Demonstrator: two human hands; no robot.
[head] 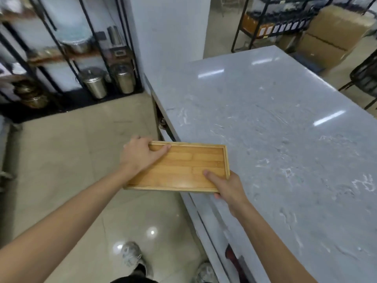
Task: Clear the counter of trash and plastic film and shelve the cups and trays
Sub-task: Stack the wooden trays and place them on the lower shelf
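Left hand (pixel 140 154) grips the far left corner of a wooden tray (pixel 181 166), thumb lying on the inner floor and fingers wrapped under the rim. Right hand (pixel 228 186) clamps the near right corner the same way, thumb on top, fingers beneath. The tray is a shallow rectangle of honey-coloured bamboo strips with a thin raised lip, held roughly level between both hands; its right end overhangs the counter edge and the rest is over the floor. Whether it touches the counter cannot be told. To the right of the hands runs the counter (pixel 275 119), a long slab of glossy grey veined stone with a straight, square edge and a bare surface. Left of and below the hands is polished beige floor tile (pixel 71 160), with open room. Beyond the left hand stands a black metal rack (pixel 85 37) holding lidded steel canisters (pixel 94 84). Beyond the right hand are cardboard boxes (pixel 330 35). No writing is legible.
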